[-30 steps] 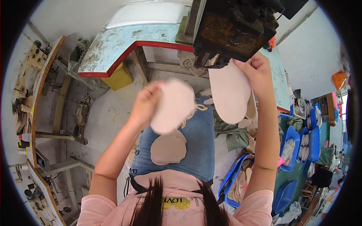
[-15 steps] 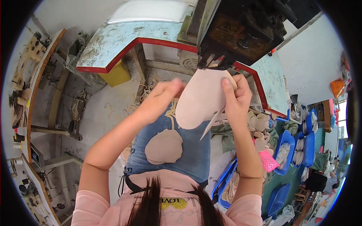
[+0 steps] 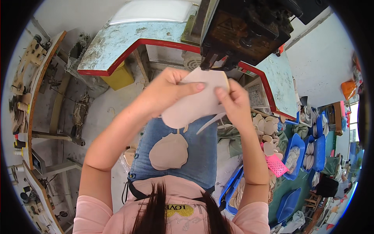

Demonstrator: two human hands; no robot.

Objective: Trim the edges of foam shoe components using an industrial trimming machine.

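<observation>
My left hand (image 3: 168,86) and my right hand (image 3: 233,102) together hold stacked beige fabric pieces (image 3: 196,100) up to the underside of the dark sewing machine head (image 3: 244,29). The left thumb presses the top of the pieces; the right fingers pinch their right edge. A pale strip (image 3: 210,121) hangs below them. Another stack of beige pieces (image 3: 169,151) lies on my lap, on blue jeans.
The worn light-blue machine table with a red edge (image 3: 117,46) curves round me. A yellow box (image 3: 120,77) sits under it. Blue bins (image 3: 297,156) with beige pieces and a pink basket (image 3: 277,164) stand at my right. Wooden benches (image 3: 29,101) line the left.
My hands came together from holding separate pieces apart. They now press the pieces as one stack and have lifted it closer under the machine head.
</observation>
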